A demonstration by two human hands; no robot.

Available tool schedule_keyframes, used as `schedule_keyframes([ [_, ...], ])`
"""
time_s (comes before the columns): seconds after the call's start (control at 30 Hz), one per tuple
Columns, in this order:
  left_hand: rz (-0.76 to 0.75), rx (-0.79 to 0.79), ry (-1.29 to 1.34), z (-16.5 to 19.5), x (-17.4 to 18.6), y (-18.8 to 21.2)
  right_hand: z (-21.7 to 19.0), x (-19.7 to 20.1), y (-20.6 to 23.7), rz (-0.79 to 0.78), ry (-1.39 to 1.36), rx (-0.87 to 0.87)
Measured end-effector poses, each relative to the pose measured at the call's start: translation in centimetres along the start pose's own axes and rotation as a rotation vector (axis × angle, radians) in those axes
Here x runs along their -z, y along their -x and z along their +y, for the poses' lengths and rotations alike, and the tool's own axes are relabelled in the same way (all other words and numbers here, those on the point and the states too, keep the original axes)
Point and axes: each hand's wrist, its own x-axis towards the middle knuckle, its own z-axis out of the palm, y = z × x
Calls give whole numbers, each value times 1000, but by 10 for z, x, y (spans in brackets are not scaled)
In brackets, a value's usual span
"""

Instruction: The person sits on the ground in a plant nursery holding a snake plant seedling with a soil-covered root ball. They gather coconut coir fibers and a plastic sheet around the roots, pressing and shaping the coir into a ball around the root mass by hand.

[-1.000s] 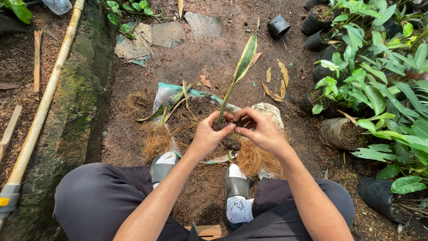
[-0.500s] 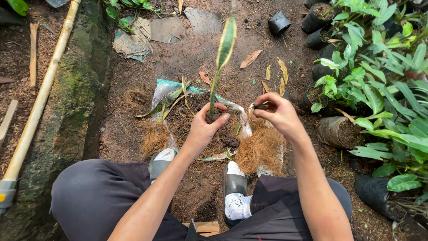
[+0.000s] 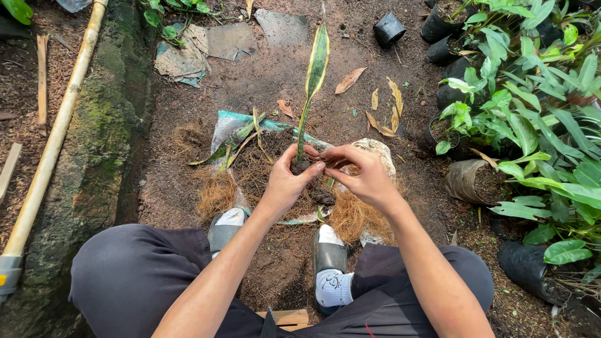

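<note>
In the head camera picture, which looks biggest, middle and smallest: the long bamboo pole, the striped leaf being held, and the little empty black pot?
1. bamboo pole
2. striped leaf
3. empty black pot, though it lies farthest from the camera.

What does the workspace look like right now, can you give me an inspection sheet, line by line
Surface: bare soil ground, damp and dark.
Job's things: small plant with one yellow-edged leaf, held upright by its base; coconut fibre and loose plants on a plastic sheet.
Clutter: dry leaves, flat paper scraps.
Grippers: left hand grips the plant's base; right hand pinches at the same spot.
Cables: nothing seen.
Surroundings: black nursery pots and leafy potted plants at right; mossy kerb and bamboo pole at left.
</note>
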Motion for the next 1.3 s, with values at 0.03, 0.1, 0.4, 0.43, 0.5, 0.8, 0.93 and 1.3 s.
schedule_keyframes([
  [0.03,-2,-16,1,-1,0,0,0,-5,-1,34,22,33],
  [0.1,-6,-51,2,-3,0,0,0,-9,0,89,52,111],
  [0.4,-55,23,42,-15,-1,1,-4,-35,15,257,-16,102],
  [0.43,-44,20,61,-16,-1,1,-2,-36,15,243,-31,84],
  [0.5,-22,14,98,-16,-1,0,3,-38,15,210,-82,56],
  [0.8,-27,-23,80,13,0,4,8,-25,18,140,-655,-198],
  [0.93,16,-12,9,20,-6,9,9,-3,8,361,-485,-222],
  [1.3,113,54,-30,15,-9,7,15,5,7,405,-520,-204],
])
